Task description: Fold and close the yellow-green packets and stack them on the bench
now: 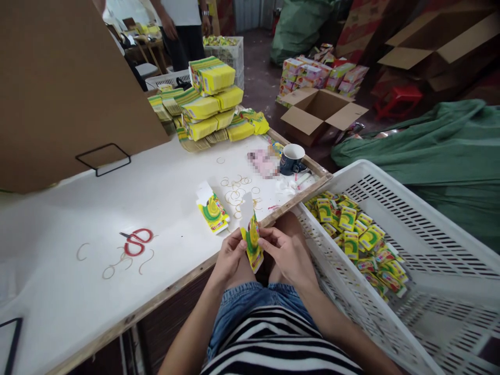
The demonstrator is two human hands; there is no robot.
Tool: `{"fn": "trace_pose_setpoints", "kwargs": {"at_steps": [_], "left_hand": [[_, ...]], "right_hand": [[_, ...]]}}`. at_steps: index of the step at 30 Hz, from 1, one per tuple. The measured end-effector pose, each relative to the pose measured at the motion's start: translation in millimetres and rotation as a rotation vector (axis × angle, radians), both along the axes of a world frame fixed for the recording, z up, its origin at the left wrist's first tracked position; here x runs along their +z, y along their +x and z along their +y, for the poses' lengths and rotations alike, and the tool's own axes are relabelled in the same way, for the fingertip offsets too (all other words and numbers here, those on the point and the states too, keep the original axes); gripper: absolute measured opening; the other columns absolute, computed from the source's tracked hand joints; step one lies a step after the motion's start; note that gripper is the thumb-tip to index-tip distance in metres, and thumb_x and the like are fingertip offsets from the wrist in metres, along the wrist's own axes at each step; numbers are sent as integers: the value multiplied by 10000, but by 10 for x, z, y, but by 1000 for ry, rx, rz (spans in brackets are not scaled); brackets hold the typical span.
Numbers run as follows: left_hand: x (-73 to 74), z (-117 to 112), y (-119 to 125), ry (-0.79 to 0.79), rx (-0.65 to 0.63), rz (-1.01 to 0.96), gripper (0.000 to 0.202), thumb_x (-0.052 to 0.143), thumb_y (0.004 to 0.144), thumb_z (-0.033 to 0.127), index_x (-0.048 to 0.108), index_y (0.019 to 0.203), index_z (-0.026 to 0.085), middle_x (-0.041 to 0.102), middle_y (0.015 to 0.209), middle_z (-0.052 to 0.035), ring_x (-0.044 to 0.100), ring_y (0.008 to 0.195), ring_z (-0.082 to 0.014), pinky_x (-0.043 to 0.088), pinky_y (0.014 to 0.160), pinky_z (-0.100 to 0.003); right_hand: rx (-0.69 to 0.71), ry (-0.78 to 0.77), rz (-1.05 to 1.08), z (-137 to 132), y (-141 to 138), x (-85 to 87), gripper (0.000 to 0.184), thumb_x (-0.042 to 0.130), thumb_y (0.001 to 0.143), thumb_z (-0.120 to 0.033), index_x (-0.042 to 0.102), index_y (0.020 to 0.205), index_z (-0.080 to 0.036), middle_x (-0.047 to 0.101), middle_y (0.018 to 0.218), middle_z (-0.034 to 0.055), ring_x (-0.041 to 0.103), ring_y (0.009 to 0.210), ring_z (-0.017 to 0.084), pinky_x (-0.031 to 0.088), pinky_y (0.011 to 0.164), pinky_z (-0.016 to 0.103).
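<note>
Above my lap, at the table's edge, a small yellow and green carton (253, 240) with a white flap standing up is held between my two hands. My left hand (231, 254) pinches its left side with thumb and fingers. On the other side my right hand (284, 252) grips it the same way. Just beyond, on the white table (164, 198), lie a few flat cartons (213, 211) of the same print, with loose rubber bands (235, 196) beside them. Red-handled scissors (136, 241) rest farther left among more bands.
To my right stands a white plastic crate (367, 169) with several folded yellow cartons (351, 245) inside. Stacks of flat cartons (213, 107) rise at the table's far end, near a dark mug (291, 160). An open cardboard box (324, 112) sits behind. A person (182, 31) stands at the back.
</note>
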State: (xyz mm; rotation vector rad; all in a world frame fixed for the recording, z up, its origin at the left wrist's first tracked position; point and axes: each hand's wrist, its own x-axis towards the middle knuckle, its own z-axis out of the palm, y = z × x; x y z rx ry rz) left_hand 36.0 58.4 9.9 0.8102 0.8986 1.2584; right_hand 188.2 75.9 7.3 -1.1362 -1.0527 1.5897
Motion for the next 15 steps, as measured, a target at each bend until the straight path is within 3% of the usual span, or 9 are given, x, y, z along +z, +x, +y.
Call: {"fn": "trace_pose_setpoints", "kwargs": {"at_steps": [4, 9, 12, 15], "left_hand": [[-17, 5, 44, -18, 70, 89, 484, 745, 732, 502, 685, 1061, 151, 749, 939, -94, 687, 882, -230, 530, 794, -311], [-60, 17, 61, -26, 211, 206, 356, 708, 779, 469, 657, 927, 149, 705, 775, -31, 649, 708, -153, 505, 665, -240], [-25, -6, 70, -11, 245, 280, 455, 725, 784, 372, 544, 1163, 197, 699, 918, -40, 663, 824, -164, 509, 740, -255], [66, -41, 56, -8, 156, 323, 711, 714, 802, 310, 299, 1377, 267, 682, 1014, -51, 679, 864, -179, 528, 773, -299]], "right_hand": [[19, 16, -94, -32, -5, 8, 363, 760, 706, -439, 699, 959, -186, 716, 894, 58, 641, 771, 207, 541, 709, 331], [-12, 108, -218, -52, -64, 59, 296, 675, 770, -475, 630, 726, -186, 660, 704, 21, 599, 653, 178, 519, 628, 291], [-57, 152, -335, -19, -57, 112, 273, 639, 800, -450, 612, 728, -188, 658, 691, 23, 593, 619, 172, 505, 587, 275], [-50, 197, -322, 30, -14, 149, 296, 658, 796, -393, 618, 997, -180, 693, 837, 51, 637, 695, 186, 531, 641, 291]]}}
